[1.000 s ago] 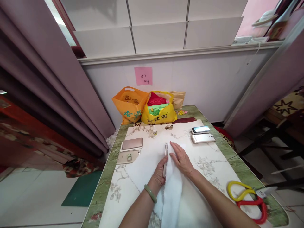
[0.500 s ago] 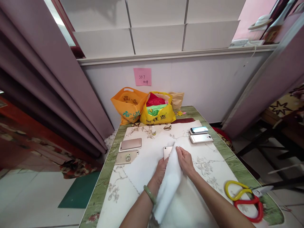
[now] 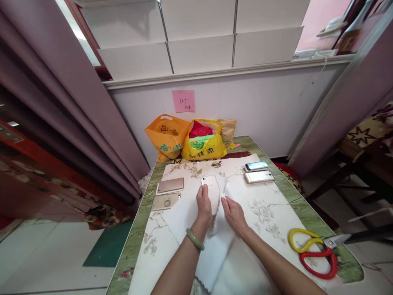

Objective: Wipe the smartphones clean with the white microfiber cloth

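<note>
A white phone (image 3: 211,190) is gripped in my left hand (image 3: 204,203), its back facing up and the thumb across its lower left part. A green bangle (image 3: 195,239) circles that wrist. To the right of the phone, my right hand (image 3: 233,215) pinches the edge of a white cloth (image 3: 219,248). The cloth hangs under both hands and spreads over the floral mat (image 3: 267,217). Its near part is partly hidden by my forearms.
Two phones (image 3: 170,185) lie at the left, two more (image 3: 259,177) at the right. Scissors (image 3: 317,250) rest at the near right corner. A small bottle (image 3: 199,168) and glasses (image 3: 216,164) lie ahead. Behind them stand an orange bag (image 3: 168,139) and a yellow bag (image 3: 204,151).
The cloth has come off the phone, whose back now shows almost fully. My left hand has raised the phone away from me; my right hand has drawn the cloth edge slightly down.
</note>
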The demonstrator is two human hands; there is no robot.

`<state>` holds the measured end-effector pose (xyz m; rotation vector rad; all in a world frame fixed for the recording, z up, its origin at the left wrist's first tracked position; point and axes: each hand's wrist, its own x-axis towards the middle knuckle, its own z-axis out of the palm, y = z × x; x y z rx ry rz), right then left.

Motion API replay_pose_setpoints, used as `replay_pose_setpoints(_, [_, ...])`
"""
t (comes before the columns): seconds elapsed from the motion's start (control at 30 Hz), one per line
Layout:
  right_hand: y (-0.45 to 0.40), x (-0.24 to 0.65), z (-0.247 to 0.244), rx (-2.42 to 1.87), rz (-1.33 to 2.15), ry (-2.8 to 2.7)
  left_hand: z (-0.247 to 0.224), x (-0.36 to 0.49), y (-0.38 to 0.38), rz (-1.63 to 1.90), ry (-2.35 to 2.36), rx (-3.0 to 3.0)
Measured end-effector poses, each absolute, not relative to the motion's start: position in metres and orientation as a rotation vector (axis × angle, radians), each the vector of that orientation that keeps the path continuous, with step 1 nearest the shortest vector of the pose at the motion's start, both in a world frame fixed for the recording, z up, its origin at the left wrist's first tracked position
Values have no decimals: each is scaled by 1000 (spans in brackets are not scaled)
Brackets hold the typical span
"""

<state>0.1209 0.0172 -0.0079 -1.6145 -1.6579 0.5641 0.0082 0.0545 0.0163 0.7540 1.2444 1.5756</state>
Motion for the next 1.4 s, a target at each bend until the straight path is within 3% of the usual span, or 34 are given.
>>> replay_pose_setpoints(0.23, [13,118,-9,-1553,509,-1812,9,-4,61,1623,1288,619])
replay_pose_setpoints(0.6, [46,131,-1,-1702,553,-1544,17,-5,27,1161,1159,941])
replay_pose_setpoints(1.17, [16,128,-23,-1500,505,-1817,4,7,62,1634,1293,521])
replay_pose_setpoints(1.4, [16,124,-21,-1480,622,-1638,9,7,61,1703,1241,437])
